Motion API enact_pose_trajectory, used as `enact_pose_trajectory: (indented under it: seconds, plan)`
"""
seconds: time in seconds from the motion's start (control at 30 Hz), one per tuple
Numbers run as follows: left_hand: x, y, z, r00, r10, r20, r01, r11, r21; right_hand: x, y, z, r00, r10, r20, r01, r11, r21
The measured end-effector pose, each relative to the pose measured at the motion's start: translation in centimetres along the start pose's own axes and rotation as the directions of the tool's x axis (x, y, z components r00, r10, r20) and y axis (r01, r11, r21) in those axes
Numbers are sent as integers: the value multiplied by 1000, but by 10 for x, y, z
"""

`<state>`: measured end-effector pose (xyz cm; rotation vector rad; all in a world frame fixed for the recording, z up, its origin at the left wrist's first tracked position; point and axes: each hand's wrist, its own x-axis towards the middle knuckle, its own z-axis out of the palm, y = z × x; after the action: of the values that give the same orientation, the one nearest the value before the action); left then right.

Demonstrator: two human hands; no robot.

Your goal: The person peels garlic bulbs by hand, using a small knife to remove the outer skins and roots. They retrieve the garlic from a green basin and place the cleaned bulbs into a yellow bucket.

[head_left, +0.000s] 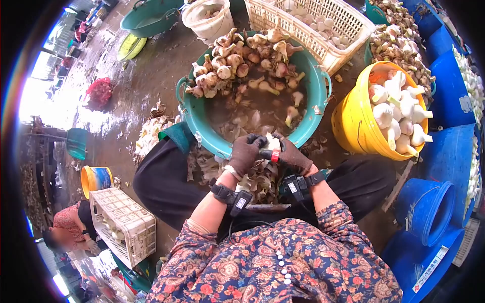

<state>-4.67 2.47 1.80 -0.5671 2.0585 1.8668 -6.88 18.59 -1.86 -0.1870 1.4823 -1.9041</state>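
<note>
Both hands wear dark brown gloves and meet over the near rim of a green tub [190, 117]. A pale, partly peeled garlic bulb [273, 143] sits between them. My left hand [245, 154] is closed on the bulb from the left. My right hand [295, 156] is closed at the bulb's right side, around a small black-and-red tool [275, 155]; its working end is hidden. Murky water fills the tub, with floating skins and several garlic bulbs [235, 61] in dirty skins heaped at its far side. Loose garlic skins [262, 182] lie below my hands.
To the right stands a yellow bucket [348, 121] of white garlic bulbs, near a blue bucket [422, 212]. Behind the tub are a cream crate [328, 53] and a white bucket [207, 22]. At left, another person [73, 224] bends beside a white crate [124, 224].
</note>
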Motion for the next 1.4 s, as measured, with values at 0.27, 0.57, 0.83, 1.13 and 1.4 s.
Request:
enact_pose_trajectory:
  seconds: [0.27,0.57,0.83,1.13,1.4]
  plan:
    - [-8,-3,-8,999,-8,-51,-12,924,-383,-12,-34,16,957,-278,-79,276,960,-35]
    - [-1,-6,-20,1000,-6,-10,3,952,-305,-4,-11,19,892,-422,-164,260,775,-577]
    - [-43,13,-31,998,19,-60,-44,891,-453,0,8,-9,940,267,-211,-40,703,710]
    - [-37,38,-46,944,138,300,-312,671,673,2,7,-14,970,-93,-226,151,955,254]
    - [-11,25,13,889,423,179,-450,879,159,-5,2,-2,883,413,-223,-158,709,687]
